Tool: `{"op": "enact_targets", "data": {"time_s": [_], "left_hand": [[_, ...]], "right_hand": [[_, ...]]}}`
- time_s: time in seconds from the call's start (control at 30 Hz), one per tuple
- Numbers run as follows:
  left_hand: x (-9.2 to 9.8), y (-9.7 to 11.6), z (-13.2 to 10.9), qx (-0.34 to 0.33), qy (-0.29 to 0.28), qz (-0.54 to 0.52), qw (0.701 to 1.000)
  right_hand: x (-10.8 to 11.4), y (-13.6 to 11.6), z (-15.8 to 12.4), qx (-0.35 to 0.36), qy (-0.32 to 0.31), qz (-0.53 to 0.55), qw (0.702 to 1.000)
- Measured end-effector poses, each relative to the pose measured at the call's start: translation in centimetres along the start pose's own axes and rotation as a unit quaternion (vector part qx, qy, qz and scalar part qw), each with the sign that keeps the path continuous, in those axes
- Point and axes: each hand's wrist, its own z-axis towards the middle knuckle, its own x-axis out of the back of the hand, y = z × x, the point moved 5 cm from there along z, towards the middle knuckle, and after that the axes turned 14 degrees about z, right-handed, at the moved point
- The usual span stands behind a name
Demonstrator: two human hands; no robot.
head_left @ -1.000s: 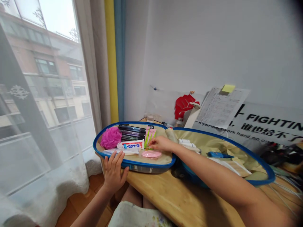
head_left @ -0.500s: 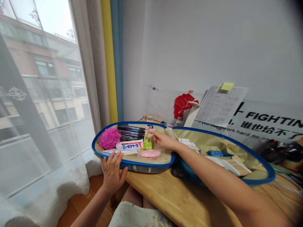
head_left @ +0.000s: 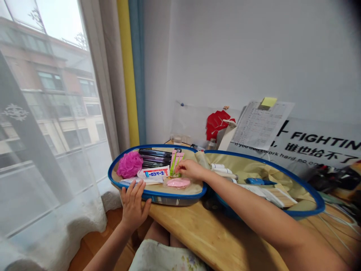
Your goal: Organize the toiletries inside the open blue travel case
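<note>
An oval suitcase lies spread open, its left half holding a pink mesh bath puff, several dark slim packs and a toothpaste box. A flat white packet and a pink oval item lie along the near side. My left hand rests with spread fingers on the blue near rim. Inside this half, the curled fingers of my right hand pinch the lower end of a slim pink-and-green packet, one of two side by side. My fingers partly cover it.
The suitcase's right half holds white rolls, a blue item and a wooden-looking slatted piece. Beneath is a wooden table. Papers stand by the wall; cables lie right. Curtains hang left.
My right hand has moved slightly toward me, down along the pink-and-green packet. The two packets now show a small gap between them. My left hand stays on the rim.
</note>
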Motion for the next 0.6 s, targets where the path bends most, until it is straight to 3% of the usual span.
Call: {"op": "enact_targets", "data": {"time_s": [0.43, 0.5, 0.6], "left_hand": [[-0.3, -0.2, -0.3, 0.005, -0.008, -0.009, 1.000], [-0.2, -0.2, -0.2, 0.003, -0.006, -0.009, 1.000], [-0.2, -0.2, -0.2, 0.003, -0.005, -0.006, 1.000]], "right_hand": [[0.3, 0.0, -0.3, -0.004, 0.019, 0.032, 0.999], [1.8, -0.3, -0.3, -0.002, 0.059, 0.040, 0.997], [6.0, -0.2, -1.1, -0.003, 0.149, 0.053, 0.987]]}}
